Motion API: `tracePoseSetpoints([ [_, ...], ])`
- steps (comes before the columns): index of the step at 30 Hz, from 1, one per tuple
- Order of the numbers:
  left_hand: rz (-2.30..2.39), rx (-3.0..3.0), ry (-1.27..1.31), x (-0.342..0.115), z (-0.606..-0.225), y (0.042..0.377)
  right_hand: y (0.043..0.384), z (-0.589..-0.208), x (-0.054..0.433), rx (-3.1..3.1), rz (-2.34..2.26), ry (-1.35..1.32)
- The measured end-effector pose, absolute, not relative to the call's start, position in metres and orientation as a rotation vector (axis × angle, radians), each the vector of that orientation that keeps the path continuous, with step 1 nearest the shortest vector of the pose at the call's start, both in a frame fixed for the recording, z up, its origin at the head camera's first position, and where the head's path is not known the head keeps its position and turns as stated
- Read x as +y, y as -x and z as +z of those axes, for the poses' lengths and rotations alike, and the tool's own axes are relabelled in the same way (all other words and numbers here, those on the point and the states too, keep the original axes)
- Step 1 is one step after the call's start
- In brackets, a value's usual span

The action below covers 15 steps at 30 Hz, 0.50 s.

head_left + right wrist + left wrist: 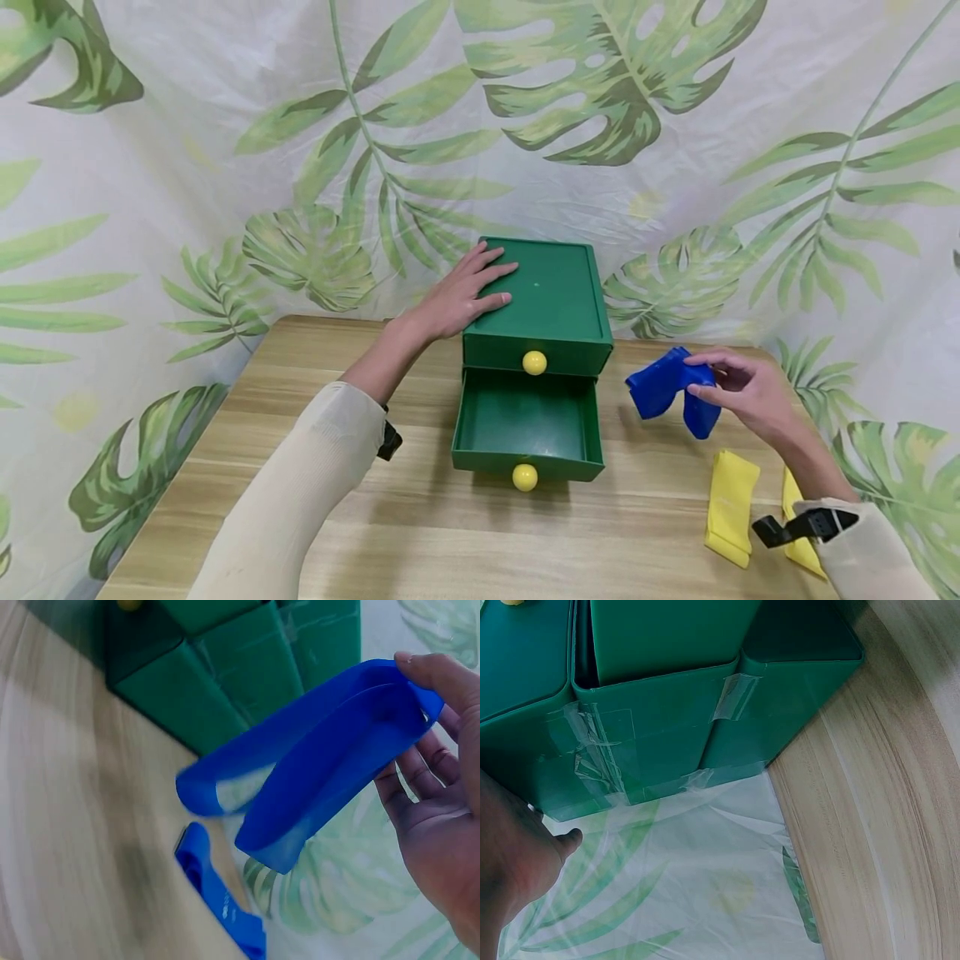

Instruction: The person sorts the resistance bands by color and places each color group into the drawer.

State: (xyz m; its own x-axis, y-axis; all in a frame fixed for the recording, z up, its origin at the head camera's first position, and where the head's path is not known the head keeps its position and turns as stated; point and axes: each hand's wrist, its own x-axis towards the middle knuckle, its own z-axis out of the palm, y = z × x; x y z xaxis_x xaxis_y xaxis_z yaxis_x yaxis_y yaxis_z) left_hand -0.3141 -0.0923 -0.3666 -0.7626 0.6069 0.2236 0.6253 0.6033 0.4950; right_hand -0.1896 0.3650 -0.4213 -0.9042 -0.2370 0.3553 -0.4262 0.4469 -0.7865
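My right hand (pixel 746 392) pinches a blue elastic band (pixel 345 742) between thumb and fingers, to the right of a green drawer box (pixel 551 292). The band hangs in a loose loop, its two sides drooping over the table. Below it in the right wrist view, a second, folded blue band (pixel 221 900) lies on the table. My left hand (pixel 468 292) rests on the box's top at its left edge, fingers spread and nearly straight. The box's lower drawer (pixel 525 421) is pulled out, its green floor showing; the drawer above it is closed.
A folded yellow band (pixel 731 508) lies at the right front of the wooden table (pixel 420 542). Another yellow band (pixel 806 558) is partly hidden under my right wrist. Behind the table hangs a leaf-print cloth (pixel 405 100). Round yellow knobs (pixel 525 477) stick out from the drawers.
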Motion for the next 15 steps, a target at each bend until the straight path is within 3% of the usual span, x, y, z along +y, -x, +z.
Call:
tracePoseSetpoints([
  [15,-0.873,-2.783,1.069,-0.093,-0.366,0.314,0.171,-0.386,0.339,-2.179,1.723,-0.904],
])
